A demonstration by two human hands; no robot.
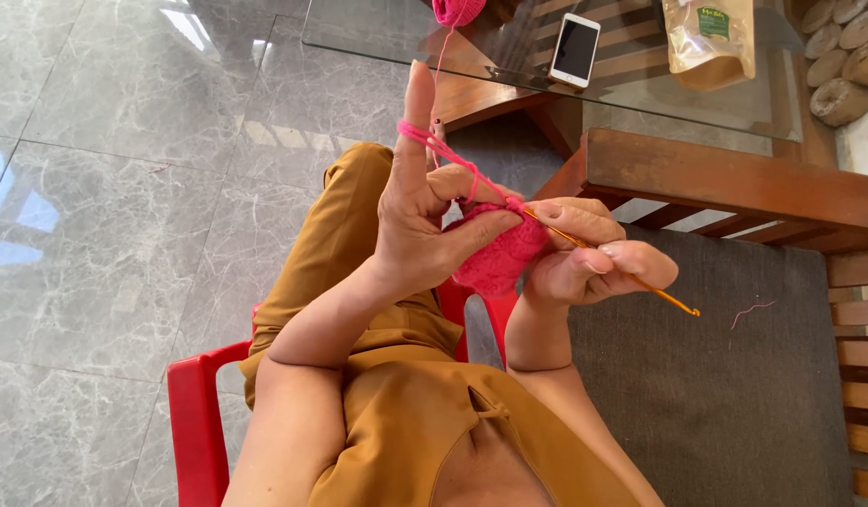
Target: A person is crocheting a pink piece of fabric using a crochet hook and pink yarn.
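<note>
I am in a home's sitting area, on a red plastic chair (195,413) over polished grey marble floor tiles (124,188). Beside me stands a wooden bench (734,178) with a dark cushion (715,376), and a glass-topped table (509,47) holds a phone (575,49).

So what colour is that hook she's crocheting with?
Orange-gold; the hook shows best in the head view, in the right hand.

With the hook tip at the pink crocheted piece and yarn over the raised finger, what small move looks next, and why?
Probably the right hand turns the orange metal crochet hook to catch the taut pink yarn strand. The hook's tip sits at the top edge of the pink crocheted piece, which the left hand pinches, and the strand runs from the raised index finger down to that spot.
</note>
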